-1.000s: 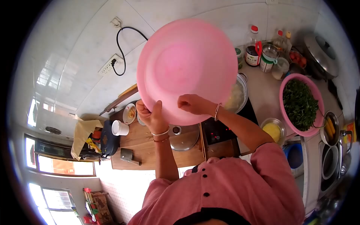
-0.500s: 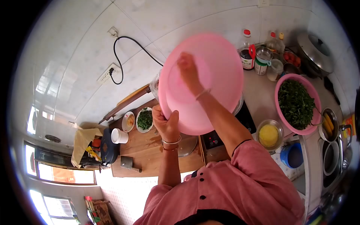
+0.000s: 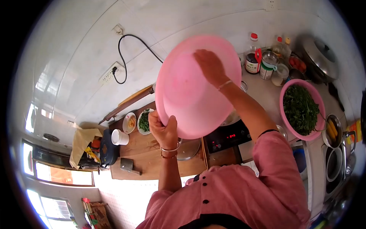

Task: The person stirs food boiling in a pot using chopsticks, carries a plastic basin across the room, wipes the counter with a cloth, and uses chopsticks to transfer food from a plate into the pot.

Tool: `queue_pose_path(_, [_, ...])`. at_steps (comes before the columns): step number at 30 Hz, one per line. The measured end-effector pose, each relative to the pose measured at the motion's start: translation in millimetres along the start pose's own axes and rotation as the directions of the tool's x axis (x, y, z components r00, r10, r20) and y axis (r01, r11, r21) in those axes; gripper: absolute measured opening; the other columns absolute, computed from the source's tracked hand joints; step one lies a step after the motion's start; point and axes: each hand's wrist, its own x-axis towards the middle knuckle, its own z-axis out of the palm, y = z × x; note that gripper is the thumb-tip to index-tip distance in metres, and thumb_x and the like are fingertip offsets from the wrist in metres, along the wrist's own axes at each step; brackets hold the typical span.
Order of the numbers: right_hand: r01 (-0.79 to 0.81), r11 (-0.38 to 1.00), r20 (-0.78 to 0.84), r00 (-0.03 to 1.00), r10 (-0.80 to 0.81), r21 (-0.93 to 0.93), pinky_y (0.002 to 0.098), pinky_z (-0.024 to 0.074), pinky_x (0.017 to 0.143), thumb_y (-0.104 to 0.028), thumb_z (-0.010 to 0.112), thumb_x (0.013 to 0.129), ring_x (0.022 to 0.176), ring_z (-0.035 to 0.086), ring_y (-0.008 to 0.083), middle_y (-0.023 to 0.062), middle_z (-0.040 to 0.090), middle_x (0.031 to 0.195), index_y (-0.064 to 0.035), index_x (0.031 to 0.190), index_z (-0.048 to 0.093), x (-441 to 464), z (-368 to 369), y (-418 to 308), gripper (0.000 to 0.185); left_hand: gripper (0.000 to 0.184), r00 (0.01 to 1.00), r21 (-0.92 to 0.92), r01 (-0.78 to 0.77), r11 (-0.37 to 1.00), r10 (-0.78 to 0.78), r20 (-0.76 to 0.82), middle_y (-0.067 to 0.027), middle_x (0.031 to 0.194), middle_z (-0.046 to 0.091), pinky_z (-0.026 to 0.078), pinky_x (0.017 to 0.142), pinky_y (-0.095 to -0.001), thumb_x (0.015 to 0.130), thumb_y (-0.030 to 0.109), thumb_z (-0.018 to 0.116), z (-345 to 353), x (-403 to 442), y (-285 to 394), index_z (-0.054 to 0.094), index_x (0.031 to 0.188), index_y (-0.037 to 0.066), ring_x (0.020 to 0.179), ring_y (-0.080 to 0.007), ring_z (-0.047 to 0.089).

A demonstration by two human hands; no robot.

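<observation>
A big pink plastic basin (image 3: 183, 91) is held up tilted over the counter, its hollow side facing me. At the lower left, my left hand (image 3: 164, 129) is closed around the rim with the thumb on the inside. My right hand (image 3: 212, 68) is inside the basin, its fingers stretched out against the inner wall; whether something small lies under them is hidden. Behind the basin, a pot (image 3: 231, 117) shows only in part above a black induction cooker (image 3: 225, 142) with lit red digits.
A second pink basin (image 3: 283, 100) with leafy greens (image 3: 300, 108) stands right, beside a pan (image 3: 332, 131) with yellow pieces. On the wooden counter (image 3: 146, 162) lie a cleaver (image 3: 127, 164), a white tub (image 3: 120, 137), and a plate of chopped greens (image 3: 144, 123). Bottles (image 3: 252, 63) line the wall.
The basin has shifted slightly left and tilted, uncovering more of the cooker and pot. My right hand has moved right across its inside, and its fingers have straightened.
</observation>
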Motion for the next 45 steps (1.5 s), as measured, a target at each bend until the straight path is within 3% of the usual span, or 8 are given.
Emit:
queue_pose_path(5, [-0.35,0.916,0.709,0.595,0.379,-0.195,0.0391,0.0393,0.095,-0.009,0.05,0.081,0.113,0.048,0.0303,0.0175,0.051,0.121,0.0022,0.112,0.051,-74,6,-17,0.033,0.021,1.0,0.137,0.002,0.991,-0.002,0.0,0.0004,0.076,0.05,0.038,0.061,-0.0202,0.067,-0.006,0.06,8,-2,12,0.051,0.084,0.002,0.064,-0.0057,0.042])
queue_pose_path(9, [-0.461,0.88,0.334,0.817,0.471,-0.113,0.0374,0.0404,0.095,-0.005,0.05,0.081,0.115,0.047,0.0305,0.0195,0.05,0.121,0.004,0.116,0.049,-99,25,-4,0.037,0.019,0.996,0.211,-0.074,0.975,0.082,-0.03,0.0,0.071,0.048,0.037,0.055,-0.0213,0.067,-0.004,0.062,13,-1,12,0.052,0.083,0.002,0.06,-0.0065,0.04])
queue_pose_path(14, [-0.476,-0.088,0.276,0.342,0.898,0.875,0.0267,0.039,0.096,-0.004,0.044,0.087,0.114,0.05,0.0176,0.0131,0.054,0.12,0.0059,0.121,0.047,-67,11,-22,0.036,0.019,0.997,0.139,-0.032,0.99,0.041,-0.066,-0.0006,0.073,0.049,0.037,0.057,-0.0209,0.068,-0.005,0.06,13,0,11,0.051,0.083,0.001,0.062,-0.0067,0.042])
queue_pose_path(22, [-0.5,0.231,0.207,0.673,0.71,0.835,0.0277,0.0412,0.093,0.004,0.043,0.084,0.107,0.054,0.0159,0.0096,0.058,0.112,0.0016,0.108,0.056,14,-18,-50,0.028,0.022,0.995,-0.007,0.09,0.996,-0.09,0.049,-0.0002,0.079,0.05,0.039,0.065,-0.0196,0.068,-0.006,0.058,14,-6,22,0.051,0.087,0.001,0.069,-0.0057,0.044])
queue_pose_path(29, [-0.261,0.626,0.513,0.818,-0.26,0.735,0.0315,0.0452,0.085,-0.004,0.053,0.084,0.098,0.057,0.0183,0.0084,0.061,0.104,-0.0023,0.101,0.056,-10,-12,-116,0.017,0.02,0.998,-0.003,0.063,0.998,-0.063,0.014,0.0015,0.076,0.049,0.037,0.061,-0.0188,0.068,-0.006,0.058,5,7,14,0.05,0.086,0.002,0.066,-0.0044,0.043])
queue_pose_path(34, [-0.296,-0.124,0.316,0.791,0.523,0.947,0.0295,0.0457,0.081,-0.007,0.062,0.082,0.09,0.057,0.0141,0.0062,0.059,0.09,-0.0004,0.092,0.054,31,0,-103,0.014,0.018,1.0,0.169,-0.001,0.986,0.001,0.004,0.0045,0.069,0.043,0.032,0.055,-0.0177,0.077,0.007,0.068,3,1,1,0.05,0.077,0.004,0.06,-0.0032,0.035])
queue_pose_path(40, [-0.563,0.515,0.708,0.694,-0.13,0.646,0.0274,0.0435,0.08,-0.004,0.056,0.081,0.089,0.057,0.0198,0.0065,0.058,0.087,-0.0066,0.091,0.057,-47,-9,-132,0.01,0.023,0.995,-0.128,0.033,0.991,-0.044,-0.084,0.0064,0.067,0.042,0.03,0.055,-0.0181,0.084,0.016,0.067,-5,17,1,0.048,0.075,0.006,0.061,-0.0034,0.032])
queue_pose_path(45, [-0.022,0.999,0.615,0.788,0.035,-0.03,0.04,0.0438,0.077,-0.014,0.045,0.084,0.086,0.056,0.0258,0.0099,0.058,0.09,-0.003,0.09,0.057,-85,25,-50,0.017,0.025,0.995,-0.063,0.025,0.998,-0.031,-0.097,0.0062,0.066,0.042,0.029,0.055,-0.0179,0.083,0.016,0.068,-13,15,-2,0.047,0.073,0.006,0.06,-0.0031,0.032])
